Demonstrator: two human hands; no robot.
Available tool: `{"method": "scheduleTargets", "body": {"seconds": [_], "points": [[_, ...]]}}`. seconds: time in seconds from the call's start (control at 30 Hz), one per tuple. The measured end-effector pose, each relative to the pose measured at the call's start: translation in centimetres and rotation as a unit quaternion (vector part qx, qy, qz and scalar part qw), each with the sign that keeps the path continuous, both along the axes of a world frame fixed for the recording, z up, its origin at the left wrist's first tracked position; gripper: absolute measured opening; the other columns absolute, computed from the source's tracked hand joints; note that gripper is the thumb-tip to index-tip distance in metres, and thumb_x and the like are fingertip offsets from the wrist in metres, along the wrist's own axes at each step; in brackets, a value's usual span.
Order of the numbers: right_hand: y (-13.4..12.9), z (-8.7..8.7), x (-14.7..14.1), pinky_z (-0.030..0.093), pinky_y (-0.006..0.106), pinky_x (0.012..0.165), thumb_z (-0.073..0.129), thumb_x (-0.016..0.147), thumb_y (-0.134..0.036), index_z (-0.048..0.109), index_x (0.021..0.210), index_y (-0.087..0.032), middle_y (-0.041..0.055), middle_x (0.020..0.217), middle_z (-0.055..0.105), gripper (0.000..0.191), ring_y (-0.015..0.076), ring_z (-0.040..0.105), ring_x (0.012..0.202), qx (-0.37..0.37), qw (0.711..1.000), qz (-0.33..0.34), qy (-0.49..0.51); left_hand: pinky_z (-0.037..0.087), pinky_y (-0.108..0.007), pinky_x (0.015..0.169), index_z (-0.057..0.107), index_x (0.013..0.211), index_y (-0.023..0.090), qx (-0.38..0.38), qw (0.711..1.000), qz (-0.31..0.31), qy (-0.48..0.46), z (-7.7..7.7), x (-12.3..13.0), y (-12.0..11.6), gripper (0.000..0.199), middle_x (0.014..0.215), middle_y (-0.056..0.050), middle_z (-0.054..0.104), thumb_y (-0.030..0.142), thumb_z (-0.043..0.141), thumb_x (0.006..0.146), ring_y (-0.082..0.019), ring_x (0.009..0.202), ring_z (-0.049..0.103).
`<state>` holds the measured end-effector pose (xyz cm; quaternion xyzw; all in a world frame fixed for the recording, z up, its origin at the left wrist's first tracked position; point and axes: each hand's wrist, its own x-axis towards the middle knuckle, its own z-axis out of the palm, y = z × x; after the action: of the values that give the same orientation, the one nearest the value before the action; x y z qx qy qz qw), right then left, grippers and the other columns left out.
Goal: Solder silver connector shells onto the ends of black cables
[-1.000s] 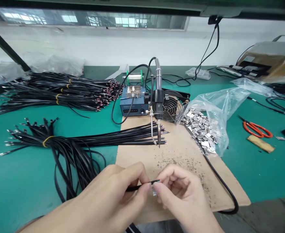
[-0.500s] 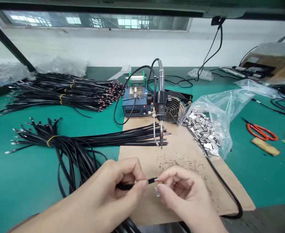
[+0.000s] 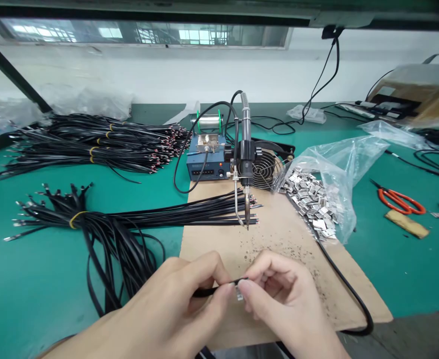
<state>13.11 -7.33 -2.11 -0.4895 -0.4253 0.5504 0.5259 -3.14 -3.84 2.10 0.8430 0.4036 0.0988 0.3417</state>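
Observation:
My left hand [image 3: 189, 299] pinches a black cable [image 3: 203, 292] between thumb and forefinger, low in the middle of the head view. Beside it, my right hand [image 3: 283, 289] is closed on a small metal connector [image 3: 239, 294] and meets the tip of the cable; its fingertips hide the wire ends. Both hands are over the brown cardboard [image 3: 223, 249]. Above them a soldering iron [image 3: 246, 149] hangs tip down in a stand. A bundle of black cables [image 3: 174, 215] with a yellow tie reaches from the left to beside the iron's tip.
Behind the iron stand a blue soldering station [image 3: 206, 164], a solder spool [image 3: 209, 121] and a round fan [image 3: 266, 169]. An open plastic bag of metal connectors [image 3: 313, 199] lies right of it. Farther right are orange-handled cutters [image 3: 401, 200] and a yellow sponge [image 3: 406, 224]. More cable bundles [image 3: 103, 144] lie back left.
My hands have come closer together. The coloured wire ends, visible earlier, are now covered by my right fingertips, and the connector is close under the cable tip. The view has shifted slightly.

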Motion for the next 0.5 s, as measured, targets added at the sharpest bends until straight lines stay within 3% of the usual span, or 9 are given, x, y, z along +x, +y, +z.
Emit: {"method": "scheduleTargets", "body": {"seconds": [0.13, 0.27, 0.33, 0.43, 0.5], "points": [[-0.4, 0.5, -0.8, 0.033, 0.017, 0.043, 0.072, 0.066, -0.026, 0.054, 0.058, -0.017, -0.0039, 0.046, 0.054, 0.022, 0.0066, 0.044, 0.042, -0.028, 0.996, -0.043, 0.069, 0.032, -0.018, 0.05, 0.046, 0.07, 0.02, -0.081, 0.995, 0.03, -0.054, -0.3, 0.2, 0.1, 0.026, 0.062, 0.004, 0.052, 0.03, 0.039, 0.092, -0.01, 0.056, 0.043], [-0.6, -0.2, -1.7, 0.035, 0.015, 0.041, 0.074, 0.068, -0.035, 0.055, 0.058, -0.016, -0.0028, 0.046, 0.056, 0.028, 0.0053, 0.044, 0.039, -0.027, 0.987, -0.075, 0.136, 0.034, -0.016, 0.05, 0.044, 0.071, 0.02, -0.147, 0.979, 0.027, -0.142, -0.8, 0.4, 0.2, 0.026, 0.063, 0.004, 0.055, 0.032, 0.038, 0.093, -0.009, 0.055, 0.044], [-0.4, -0.7, -1.5, 0.034, 0.014, 0.04, 0.074, 0.069, -0.035, 0.054, 0.058, -0.015, -0.0028, 0.046, 0.056, 0.03, 0.0043, 0.043, 0.039, -0.028, 0.987, -0.047, 0.149, 0.034, -0.016, 0.049, 0.045, 0.069, 0.019, -0.138, 0.983, 0.033, -0.116, -0.7, 0.3, 0.2, 0.025, 0.061, 0.004, 0.052, 0.031, 0.04, 0.091, -0.009, 0.054, 0.042], [0.1, -0.9, 0.0, 0.03, 0.013, 0.036, 0.077, 0.067, -0.029, 0.055, 0.059, -0.015, -0.0039, 0.044, 0.054, 0.027, 0.0035, 0.04, 0.036, -0.053, 0.985, 0.051, 0.157, 0.037, -0.015, 0.052, 0.051, 0.069, 0.019, -0.122, 0.991, 0.044, -0.028, 0.0, -0.2, 0.1, 0.019, 0.064, 0.003, 0.049, 0.027, 0.047, 0.086, -0.01, 0.058, 0.045], [0.4, -0.5, 1.2, 0.027, 0.012, 0.034, 0.078, 0.066, -0.03, 0.055, 0.057, -0.016, -0.0047, 0.043, 0.052, 0.028, 0.003, 0.037, 0.034, -0.062, 0.982, 0.053, 0.17, 0.039, -0.014, 0.054, 0.052, 0.071, 0.019, -0.147, 0.988, 0.042, 0.005, 0.3, -0.5, 0.1, 0.015, 0.07, 0.002, 0.047, 0.026, 0.048, 0.084, -0.01, 0.062, 0.046]]}}
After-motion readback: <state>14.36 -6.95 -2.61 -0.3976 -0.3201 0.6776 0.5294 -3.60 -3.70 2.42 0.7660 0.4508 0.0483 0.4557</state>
